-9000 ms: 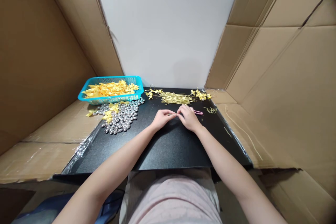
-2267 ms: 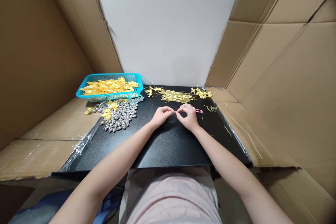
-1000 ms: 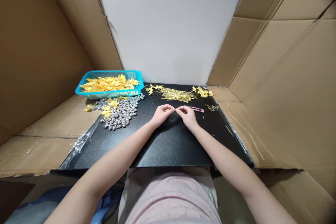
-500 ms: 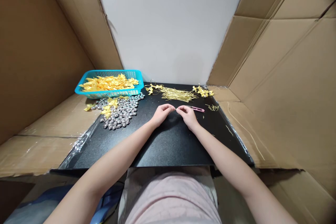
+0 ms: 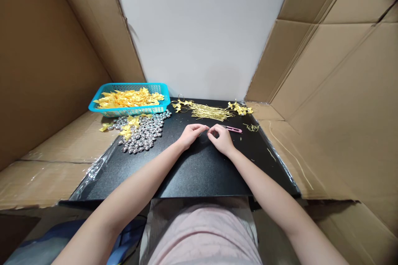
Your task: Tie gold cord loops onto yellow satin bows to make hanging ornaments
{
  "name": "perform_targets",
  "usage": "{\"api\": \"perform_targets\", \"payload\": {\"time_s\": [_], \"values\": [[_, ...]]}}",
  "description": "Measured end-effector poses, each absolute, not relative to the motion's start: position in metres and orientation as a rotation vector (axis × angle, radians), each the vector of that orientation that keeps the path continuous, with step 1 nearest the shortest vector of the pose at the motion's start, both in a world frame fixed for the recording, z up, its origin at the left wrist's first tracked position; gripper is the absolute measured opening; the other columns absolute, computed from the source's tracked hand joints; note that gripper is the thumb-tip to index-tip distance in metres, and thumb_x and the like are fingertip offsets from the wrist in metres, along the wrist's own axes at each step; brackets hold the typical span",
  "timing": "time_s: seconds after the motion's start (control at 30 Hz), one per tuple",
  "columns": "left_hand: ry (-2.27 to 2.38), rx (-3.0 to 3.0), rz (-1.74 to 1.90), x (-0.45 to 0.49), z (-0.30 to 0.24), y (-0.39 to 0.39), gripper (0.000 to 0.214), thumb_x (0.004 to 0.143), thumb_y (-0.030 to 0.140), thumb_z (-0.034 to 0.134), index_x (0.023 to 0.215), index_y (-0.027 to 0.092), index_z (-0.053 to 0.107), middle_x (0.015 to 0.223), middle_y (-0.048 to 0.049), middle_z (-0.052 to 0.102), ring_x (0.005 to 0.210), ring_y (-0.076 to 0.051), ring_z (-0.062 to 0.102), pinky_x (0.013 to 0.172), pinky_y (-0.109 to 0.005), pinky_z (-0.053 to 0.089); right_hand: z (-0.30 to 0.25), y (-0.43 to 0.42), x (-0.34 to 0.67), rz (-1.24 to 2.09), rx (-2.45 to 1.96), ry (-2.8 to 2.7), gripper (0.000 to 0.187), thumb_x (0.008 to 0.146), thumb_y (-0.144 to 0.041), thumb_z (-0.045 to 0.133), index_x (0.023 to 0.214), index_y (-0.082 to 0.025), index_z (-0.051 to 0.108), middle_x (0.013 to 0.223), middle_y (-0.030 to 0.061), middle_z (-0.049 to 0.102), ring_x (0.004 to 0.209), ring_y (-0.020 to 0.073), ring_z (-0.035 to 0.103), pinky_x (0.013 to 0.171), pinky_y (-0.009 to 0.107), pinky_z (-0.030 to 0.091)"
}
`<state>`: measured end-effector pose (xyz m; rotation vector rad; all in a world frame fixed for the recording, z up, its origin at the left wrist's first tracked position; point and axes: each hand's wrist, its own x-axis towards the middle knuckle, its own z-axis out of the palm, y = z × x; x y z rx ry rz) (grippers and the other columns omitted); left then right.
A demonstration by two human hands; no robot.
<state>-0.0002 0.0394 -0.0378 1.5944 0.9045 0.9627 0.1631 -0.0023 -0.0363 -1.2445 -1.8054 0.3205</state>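
Observation:
My left hand (image 5: 192, 134) is pinched, thumb against index finger, on a thin gold cord, of which only a tiny bit shows at the fingertips. My right hand (image 5: 221, 138) faces it with curled fingers, its fingertips at the same cord and almost touching the left ones. Both are just above the middle of the black table (image 5: 186, 180). Right behind the right hand lies a pink utility knife (image 5: 234, 129). Beyond the hands is a bundle of gold cord pieces (image 5: 211, 112).
At the back left stands a turquoise basket (image 5: 105, 112) of yellow ribbon bows (image 5: 130, 97). Many silver beads (image 5: 143, 138) lie before it, a few bows among them. Finished-looking bows on cords (image 5: 241, 108) sit at the back right, near cord scraps (image 5: 252, 127). Cardboard walls (image 5: 336, 74) enclose the sides.
My right hand's fingers have curled and shifted slightly, with thumb and index finger more bent. Less of the cord shows between the hands. My left hand has hardly moved.

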Motion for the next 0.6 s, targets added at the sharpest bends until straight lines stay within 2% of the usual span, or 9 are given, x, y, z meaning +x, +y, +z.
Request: {"api": "perform_targets", "payload": {"time_s": [0.1, 0.2, 0.37, 0.5, 0.6], "values": [[0.895, 1.618, 0.971, 0.001, -0.036, 0.037, 0.022, 0.091, 0.033, 0.062, 0.098, 0.012, 0.066, 0.096, -0.0048, 0.069, 0.084, -0.017, 0.066, 0.076, -0.035, 0.056, -0.031, -0.007, 0.162, 0.239, -1.252, -1.832, 0.014, 0.081, -0.019, 0.061, 0.067, -0.02, 0.057, 0.072, 0.0006, 0.06, 0.074, 0.0179, 0.056, 0.074, 0.033, 0.043], [0.904, 1.66, 0.952, 0.002, -0.036, 0.035, 0.021, 0.089, 0.032, 0.064, 0.094, 0.012, 0.067, 0.093, -0.0039, 0.069, 0.084, -0.017, 0.066, 0.078, -0.036, 0.055, -0.026, -0.01, 0.163, 0.183, -1.272, -1.852, 0.013, 0.08, -0.017, 0.058, 0.067, -0.021, 0.056, 0.073, 0.0014, 0.061, 0.076, 0.0196, 0.056, 0.077, 0.035, 0.039], [0.923, 1.737, 0.904, 0.001, -0.036, 0.033, 0.025, 0.09, 0.035, 0.062, 0.084, 0.012, 0.066, 0.075, 0.0008, 0.065, 0.066, -0.013, 0.062, 0.065, -0.03, 0.053, -0.022, -0.013, 0.166, 0.16, -1.3, -1.869, 0.011, 0.082, -0.02, 0.056, 0.071, -0.021, 0.057, 0.078, 0.0028, 0.063, 0.079, 0.0206, 0.056, 0.079, 0.036, 0.036], [0.91, 1.774, 0.876, 0.0, -0.035, 0.032, 0.025, 0.087, 0.036, 0.065, 0.08, 0.012, 0.065, 0.061, 0.005, 0.057, 0.051, -0.009, 0.052, 0.054, -0.024, 0.045, -0.023, -0.011, 0.167, 0.193, -1.305, -1.852, 0.01, 0.083, -0.021, 0.056, 0.072, -0.021, 0.057, 0.08, 0.0028, 0.063, 0.081, 0.021, 0.056, 0.081, 0.037, 0.037], [0.896, 1.787, 0.878, 0.0, -0.035, 0.032, 0.026, 0.085, 0.036, 0.067, 0.077, 0.012, 0.065, 0.057, 0.0061, 0.053, 0.047, -0.007, 0.046, 0.05, -0.022, 0.04, -0.025, -0.007, 0.169, 0.248, -1.295, -1.811, 0.011, 0.083, -0.022, 0.055, 0.073, -0.021, 0.058, 0.081, 0.0031, 0.063, 0.08, 0.0205, 0.056, 0.079, 0.036, 0.04]]}}
